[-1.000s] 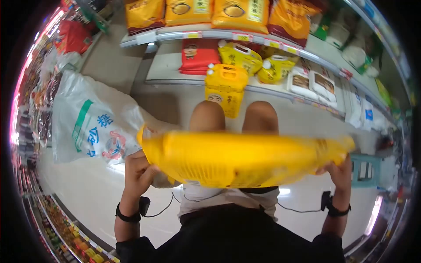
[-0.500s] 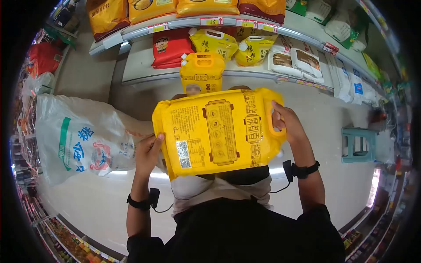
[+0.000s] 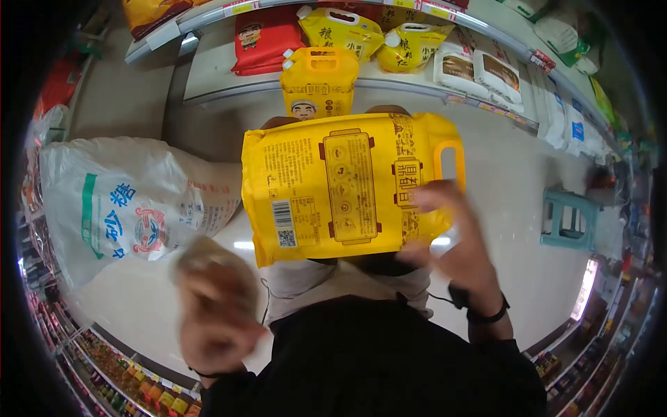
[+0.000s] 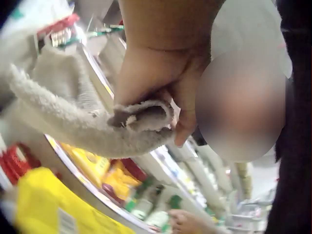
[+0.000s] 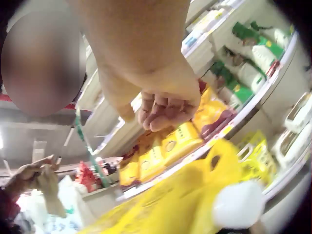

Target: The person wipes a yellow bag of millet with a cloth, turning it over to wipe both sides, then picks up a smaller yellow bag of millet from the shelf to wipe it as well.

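Observation:
Across the person's thighs lies a large yellow bag (image 3: 299,187) with brown print, its cut-out handle at the right. Blurred in the head view, the left hand (image 3: 219,337) is off the bag, left of its lower corner. A greyish-white cloth (image 4: 73,126), folded and fuzzy, is pinched between the thumb and fingers of the left hand (image 4: 161,78). Near the bag's handle end the right hand (image 3: 462,243) hovers, blurred. In the right wrist view the right hand (image 5: 156,92) has loosely bent fingers holding nothing, above the bag (image 5: 170,200) and its white cap (image 5: 239,204).
Another yellow container (image 3: 319,80) stands beyond the knees, before a low shelf (image 3: 229,87) with red, yellow and white packs. A big white sack (image 3: 139,201) lies on the floor at the left; a teal stool (image 3: 570,219) stands at the right.
Both hands have let go of the yellow bag, which was turned and now rests on the thighs. The left hand has moved down and left and now holds the cloth.

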Demonstrator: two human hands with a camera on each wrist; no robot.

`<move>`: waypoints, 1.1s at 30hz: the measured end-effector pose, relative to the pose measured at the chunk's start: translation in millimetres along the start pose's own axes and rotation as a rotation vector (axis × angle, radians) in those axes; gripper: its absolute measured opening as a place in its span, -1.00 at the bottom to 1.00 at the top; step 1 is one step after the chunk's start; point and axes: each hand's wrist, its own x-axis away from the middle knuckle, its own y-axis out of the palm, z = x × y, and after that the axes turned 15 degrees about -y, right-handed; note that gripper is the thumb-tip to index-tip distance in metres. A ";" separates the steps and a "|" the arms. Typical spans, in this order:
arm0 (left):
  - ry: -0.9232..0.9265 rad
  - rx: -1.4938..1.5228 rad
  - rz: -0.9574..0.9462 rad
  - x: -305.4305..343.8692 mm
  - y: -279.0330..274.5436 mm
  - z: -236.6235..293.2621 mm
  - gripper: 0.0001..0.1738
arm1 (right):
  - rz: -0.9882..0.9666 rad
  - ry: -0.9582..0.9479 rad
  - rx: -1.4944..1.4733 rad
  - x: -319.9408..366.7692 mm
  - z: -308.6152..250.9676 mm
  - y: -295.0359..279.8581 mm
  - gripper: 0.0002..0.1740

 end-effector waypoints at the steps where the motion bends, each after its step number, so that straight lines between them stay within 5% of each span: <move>1: 0.202 0.162 -0.238 -2.6 18.0 -5.4 -0.74 | -0.185 -0.089 0.003 -10.6 -13.7 16.6 -0.22; 2: 0.293 0.318 -0.532 -16.6 26.6 -5.4 -0.70 | -0.369 -0.179 0.007 -17.9 -23.6 30.0 -0.10; 3: 0.464 0.012 -0.917 -51.6 15.9 14.7 -0.59 | -0.410 -0.228 -0.056 -17.3 -26.3 42.6 -0.07; 6: 0.440 -0.106 -0.771 -40.6 26.4 33.9 -0.58 | -0.563 -0.311 -0.057 -8.5 -14.7 49.0 -0.11; 8: 0.344 -0.211 -0.486 -27.1 22.8 30.1 -0.58 | -0.662 -0.138 -0.259 -5.1 -10.4 39.4 -0.28; 9: 0.258 -0.250 -0.249 -14.4 27.4 22.0 -0.57 | -0.494 -0.146 -0.257 0.9 -9.3 40.3 -0.46; 12: 0.102 -0.687 0.007 -17.0 28.9 6.8 -0.56 | -0.420 0.036 -0.235 2.1 -12.9 36.0 -0.48; 15: 0.004 -0.941 -0.034 -20.2 29.8 -10.6 -0.54 | -0.334 0.122 -0.086 9.7 -10.1 35.7 -0.49; 21: 0.006 -0.703 -0.156 -16.2 23.9 -34.3 -0.56 | -0.347 -0.075 0.192 1.3 -11.7 26.8 -0.59; 27: -0.037 -0.662 -0.030 -13.4 19.7 -27.3 -0.61 | -0.186 -0.056 0.312 1.7 -11.8 32.9 -0.44; 30: 0.014 -0.633 0.068 -10.6 22.5 -22.1 -0.61 | -0.343 0.014 0.125 -6.0 -33.6 16.7 -0.40; 33: 0.050 -0.709 0.127 -16.3 26.3 -30.0 -0.62 | -0.332 -0.047 0.237 -2.3 -33.5 17.2 -0.36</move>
